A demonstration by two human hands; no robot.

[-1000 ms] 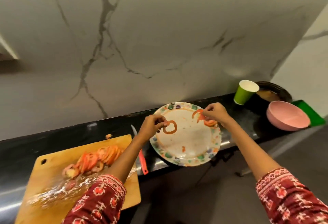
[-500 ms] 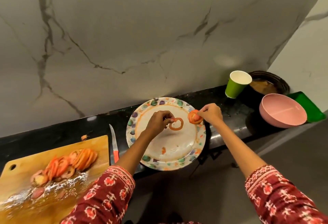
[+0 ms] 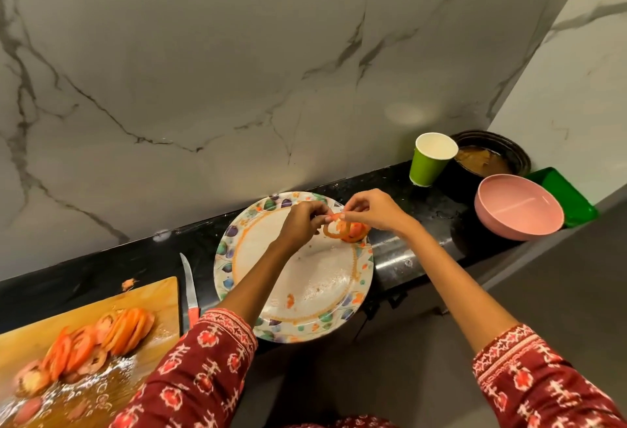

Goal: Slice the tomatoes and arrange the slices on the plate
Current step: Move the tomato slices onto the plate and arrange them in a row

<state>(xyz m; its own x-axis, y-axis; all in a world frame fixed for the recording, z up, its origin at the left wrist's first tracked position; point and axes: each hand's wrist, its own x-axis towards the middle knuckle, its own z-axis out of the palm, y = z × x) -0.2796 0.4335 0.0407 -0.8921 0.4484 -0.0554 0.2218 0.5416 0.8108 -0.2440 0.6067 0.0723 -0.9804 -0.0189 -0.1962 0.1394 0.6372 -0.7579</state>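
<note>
A patterned round plate (image 3: 234, 254) sits on the black counter. Over its far right part my left hand (image 3: 300, 224) and my right hand (image 3: 371, 212) meet, both pinching a thin ring-shaped tomato slice (image 3: 336, 231). Just behind the ring, another tomato slice (image 3: 356, 232) lies near the plate's rim. A small tomato scrap (image 3: 290, 300) lies on the plate's near part. A row of cut tomato slices (image 3: 101, 339) rests on the wet wooden cutting board (image 3: 84, 305) at the lower left.
A red-handled knife (image 3: 190, 292) lies between board and plate. At the right stand a green paper cup (image 3: 431, 159), a dark pan (image 3: 492, 156), a pink bowl (image 3: 519, 207) and a green tray (image 3: 570, 196). A marble wall rises behind the counter.
My left hand carried the ring slice rightward to the slice my right hand set at the plate's rim. Both hands now hold the ring. The view shifted left to right.
</note>
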